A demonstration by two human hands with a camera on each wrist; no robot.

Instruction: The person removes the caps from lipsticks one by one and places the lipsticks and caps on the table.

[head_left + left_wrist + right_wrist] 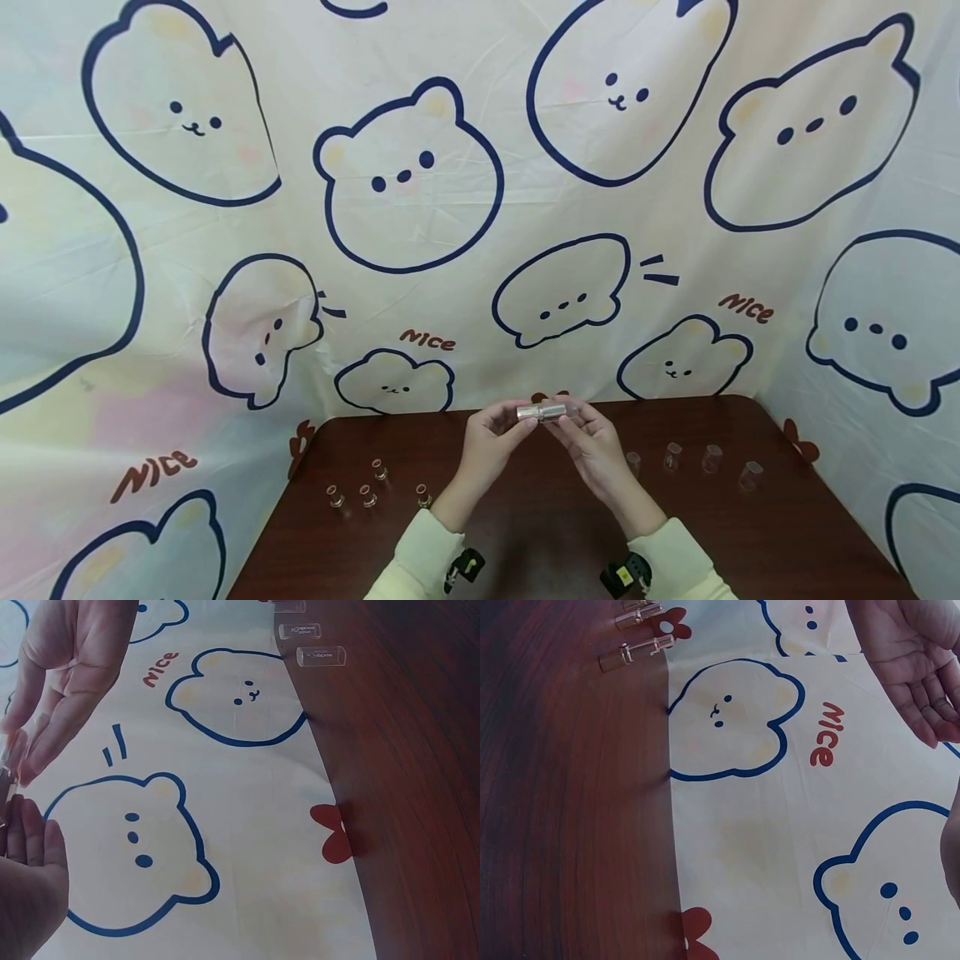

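Both hands are raised above the table's far part, fingertips close together. My left hand (486,442) pinches a shiny silvery lipstick tube (538,412) between thumb and fingers; it lies almost level. From the other side, my right hand (596,454) holds a clear cap (572,408) at the tube's right end. In the left wrist view the tube (9,776) shows only at the left edge, partly hidden by fingers. The right wrist view has the left palm (911,664) at top right and a sliver of the right hand (952,859) below it.
Several uncapped lipstick tubes (367,497) stand on the left of the dark wooden table (525,533). On the right, several clear caps (712,458) stand in a loose row. A cloth printed with cartoon bears (408,208) hangs behind and along both sides.
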